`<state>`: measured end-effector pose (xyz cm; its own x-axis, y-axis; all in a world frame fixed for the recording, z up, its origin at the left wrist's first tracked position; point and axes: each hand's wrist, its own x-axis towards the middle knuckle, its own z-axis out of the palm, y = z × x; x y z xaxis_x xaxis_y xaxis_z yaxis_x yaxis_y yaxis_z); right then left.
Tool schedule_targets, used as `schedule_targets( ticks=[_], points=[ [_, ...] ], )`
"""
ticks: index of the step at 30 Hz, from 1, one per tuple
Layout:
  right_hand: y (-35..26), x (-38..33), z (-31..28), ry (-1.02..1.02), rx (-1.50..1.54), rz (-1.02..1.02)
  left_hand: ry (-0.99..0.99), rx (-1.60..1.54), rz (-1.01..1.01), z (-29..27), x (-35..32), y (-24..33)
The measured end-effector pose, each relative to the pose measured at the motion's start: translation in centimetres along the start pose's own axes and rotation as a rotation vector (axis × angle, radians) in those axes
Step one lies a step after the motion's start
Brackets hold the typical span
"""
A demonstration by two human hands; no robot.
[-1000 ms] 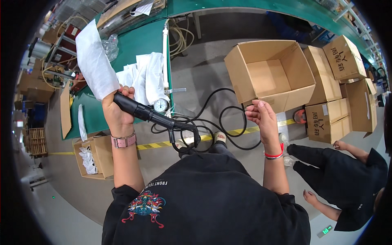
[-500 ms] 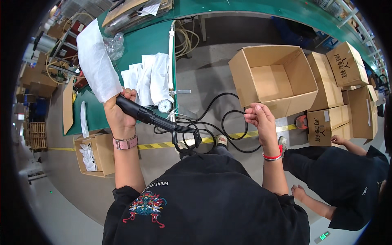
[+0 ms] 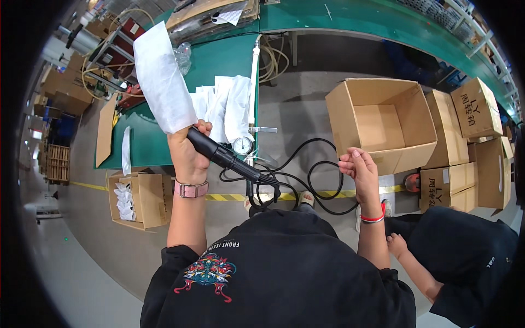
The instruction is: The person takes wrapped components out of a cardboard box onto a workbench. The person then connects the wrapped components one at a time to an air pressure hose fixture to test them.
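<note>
My left hand [image 3: 191, 156] is closed around a black handle-shaped device [image 3: 224, 158], held at a slant. A white pouch [image 3: 164, 82] covers its upper end and rises above my fingers. The lower end of the device is ribbed and bent, and a black cable [image 3: 311, 141] loops over the floor near it. My right hand [image 3: 361, 167] is raised in front of the large open carton [image 3: 377, 128], thumb and forefinger pinched together. Whatever those fingertips may hold is too small to make out.
White pouches [image 3: 221, 106] lie on the green table [image 3: 219, 60] beside a pressure gauge [image 3: 242, 145] on a white pipe. A small carton [image 3: 150, 199] at left holds white pouches. Several cartons [image 3: 448, 186] stand at right, with a co-worker [image 3: 454, 257] below them.
The whole view has shifted, so table and cartons appear farther right. My left hand keeps its hold on the black device. The co-worker's far hand has gone from sight.
</note>
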<state>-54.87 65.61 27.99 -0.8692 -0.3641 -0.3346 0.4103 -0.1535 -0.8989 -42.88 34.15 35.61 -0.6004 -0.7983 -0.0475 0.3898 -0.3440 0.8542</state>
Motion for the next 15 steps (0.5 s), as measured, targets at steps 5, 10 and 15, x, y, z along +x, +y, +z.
schedule_targets(
  ticks=[5, 10, 15],
  points=[
    [-0.37, -0.21, 0.75, -0.021, -0.003, 0.001, 0.025, 0.015, 0.028, 0.04, -0.28, 0.03],
    [-0.41, -0.31, 1.01, -0.051, -0.011, -0.004, -0.001, 0.008, 0.053, -0.03, -0.48, 0.22],
    [-0.26, -0.21, 1.06, -0.082, -0.024, -0.012, -0.005, 0.002, 0.057, 0.05, -0.90, 0.37]
  ],
)
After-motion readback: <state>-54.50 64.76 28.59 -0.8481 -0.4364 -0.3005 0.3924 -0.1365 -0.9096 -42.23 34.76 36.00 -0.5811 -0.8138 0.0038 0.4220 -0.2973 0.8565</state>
